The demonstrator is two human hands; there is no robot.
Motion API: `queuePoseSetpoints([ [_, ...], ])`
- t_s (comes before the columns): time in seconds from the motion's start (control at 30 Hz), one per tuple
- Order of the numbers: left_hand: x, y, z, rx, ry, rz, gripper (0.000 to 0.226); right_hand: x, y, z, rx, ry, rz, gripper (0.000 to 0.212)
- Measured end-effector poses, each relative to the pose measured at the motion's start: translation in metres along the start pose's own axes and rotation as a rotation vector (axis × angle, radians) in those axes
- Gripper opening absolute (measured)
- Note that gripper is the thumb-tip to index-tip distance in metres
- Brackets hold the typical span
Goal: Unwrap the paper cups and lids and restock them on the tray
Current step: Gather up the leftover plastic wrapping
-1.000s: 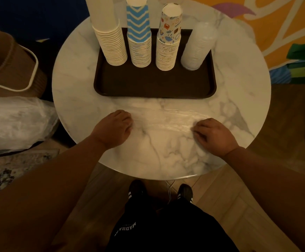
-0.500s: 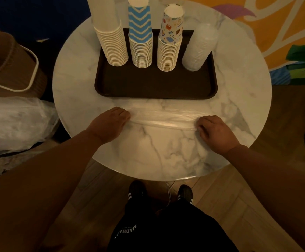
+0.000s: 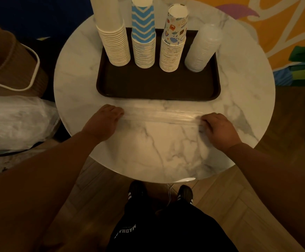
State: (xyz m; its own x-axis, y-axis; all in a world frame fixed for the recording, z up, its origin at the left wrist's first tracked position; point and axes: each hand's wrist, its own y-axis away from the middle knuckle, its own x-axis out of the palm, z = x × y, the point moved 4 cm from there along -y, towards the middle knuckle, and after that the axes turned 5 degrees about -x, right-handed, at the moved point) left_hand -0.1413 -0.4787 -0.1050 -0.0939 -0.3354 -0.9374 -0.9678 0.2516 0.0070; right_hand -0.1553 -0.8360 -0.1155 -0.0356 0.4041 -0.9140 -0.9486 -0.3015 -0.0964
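At far left, a brown ribbed basket (image 3: 11, 66) stands on the floor, with crumpled clear plastic (image 3: 15, 122) lying just in front of it. A round marble table (image 3: 166, 151) occupies the centre of the view. On its far half sits a dark rectangular tray (image 3: 157, 88), long axis running left to right. Four upright stacks stand in a row along the tray's far edge: cream paper cups (image 3: 114, 39), blue chevron cups (image 3: 143, 37), cartoon-print cups (image 3: 173, 40), and translucent lids (image 3: 202, 48). All cups are inverted, bases pointing up.

Between the tray and the person, a clear plastic wrapper (image 3: 159, 115) lies on the table, gathered into a narrow band with its long axis left to right, parallel to the tray's near edge. The left hand (image 3: 102, 122) grips its left end, fingers curled under. The right hand (image 3: 219, 128) grips the right end, fingers curled over the film. Black shoes (image 3: 160, 193) show below the table.
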Motion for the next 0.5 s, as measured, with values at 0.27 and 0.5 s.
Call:
queuePoseSetpoints([
  [0.27, 0.014, -0.027, 0.009, -0.333, 0.051, -0.022, 0.02, 0.008, -0.029, -0.005, 0.416, 0.024, -0.03, 0.022],
  [0.5, 0.016, -0.032, 0.003, -0.324, -0.124, 0.014, 0.023, 0.001, -0.014, 0.014, 0.361, 0.194, -0.225, 0.028],
])
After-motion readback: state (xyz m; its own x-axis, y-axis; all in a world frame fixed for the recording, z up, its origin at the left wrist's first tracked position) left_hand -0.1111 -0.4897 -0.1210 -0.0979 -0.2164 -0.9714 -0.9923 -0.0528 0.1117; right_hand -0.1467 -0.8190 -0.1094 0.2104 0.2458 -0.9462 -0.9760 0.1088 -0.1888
